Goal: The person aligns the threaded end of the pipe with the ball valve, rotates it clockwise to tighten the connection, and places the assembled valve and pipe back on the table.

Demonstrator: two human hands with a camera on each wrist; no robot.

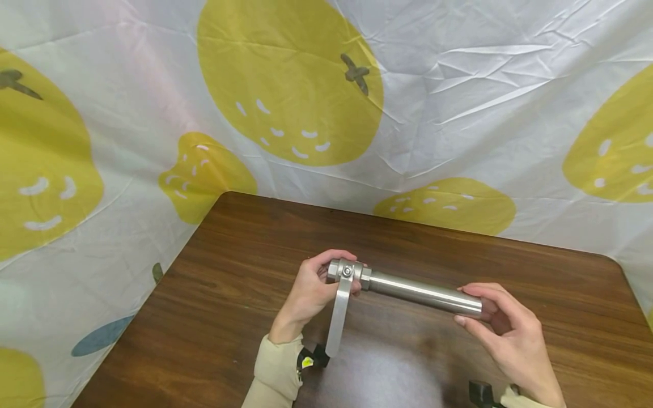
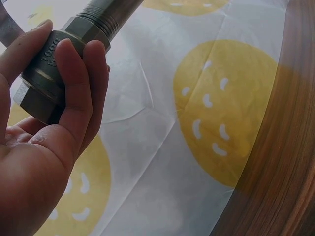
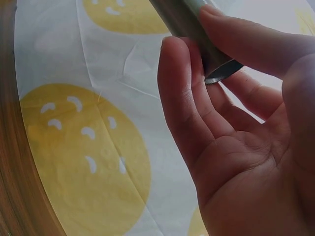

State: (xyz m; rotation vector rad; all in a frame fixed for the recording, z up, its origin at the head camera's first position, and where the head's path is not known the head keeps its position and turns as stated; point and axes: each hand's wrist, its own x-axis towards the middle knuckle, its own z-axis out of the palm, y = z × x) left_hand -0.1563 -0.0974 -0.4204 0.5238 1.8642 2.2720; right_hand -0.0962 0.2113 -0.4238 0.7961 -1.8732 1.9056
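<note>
My left hand (image 1: 308, 292) grips a steel ball valve (image 1: 352, 266) by its body, fingers curled round it. A long flat lever handle (image 1: 338, 320) points from the valve toward me. Joined to the valve's right end is a smooth steel pipe (image 1: 423, 293); threads show at the joint in the left wrist view, and raised lettering marks the valve body (image 2: 47, 61). At the pipe's far end, my right hand (image 1: 515, 331) pinches it between thumb and fingers. The pipe's open end (image 3: 224, 71) faces the right palm. Valve and pipe are held over the table.
A brown wood-grain table (image 1: 245, 255) with rounded corners lies beneath the hands. White cloth (image 1: 474, 107) printed with yellow fruit hangs behind it and along its left side. Dark wrist devices (image 1: 320, 356) sit at the beige sleeves (image 1: 278, 368).
</note>
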